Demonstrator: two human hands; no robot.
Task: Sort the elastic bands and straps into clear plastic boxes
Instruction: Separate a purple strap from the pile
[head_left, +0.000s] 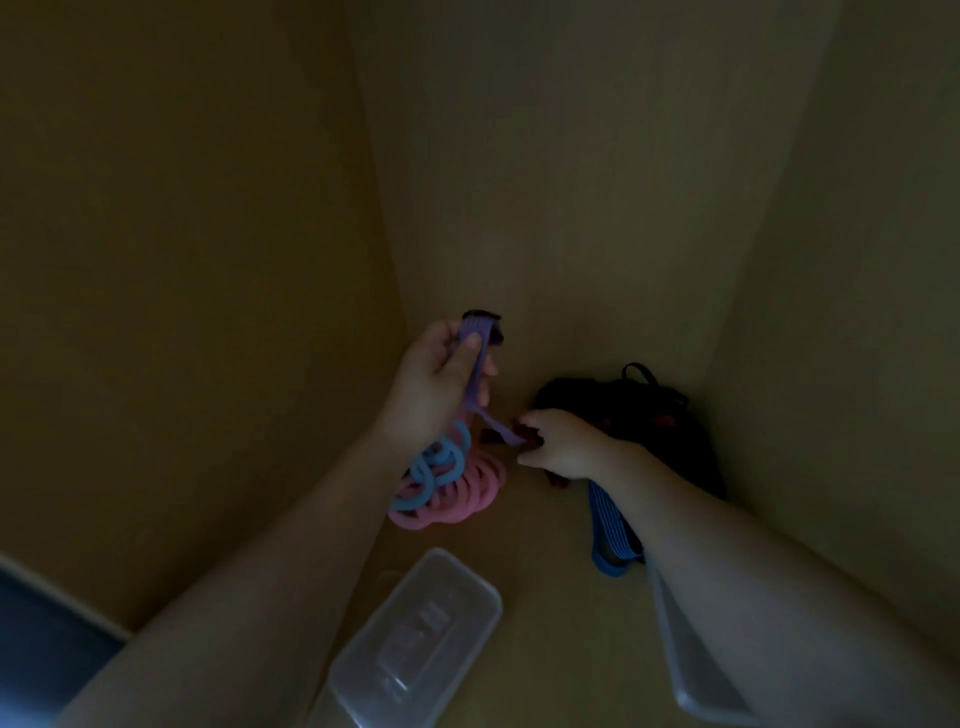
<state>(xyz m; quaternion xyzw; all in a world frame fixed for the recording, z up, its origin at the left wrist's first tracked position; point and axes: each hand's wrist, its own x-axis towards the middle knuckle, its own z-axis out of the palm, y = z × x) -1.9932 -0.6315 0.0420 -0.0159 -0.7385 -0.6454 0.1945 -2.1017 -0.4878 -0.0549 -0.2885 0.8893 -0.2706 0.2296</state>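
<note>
Beyond the clear box (415, 639), a purple strap (478, 374) stretches between both hands, its length slanting down toward the right. The left hand (436, 384) grips the top end under its thumb; the right hand (558, 441) pinches the lower end. The box sits nearer the person than either hand, so the strap likely comes back toward them.

The left hand (436, 379) and right hand (563, 441) are bare, like both forearms (270, 551).

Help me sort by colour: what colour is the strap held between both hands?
Purple strap, clearest in the head view.
</note>
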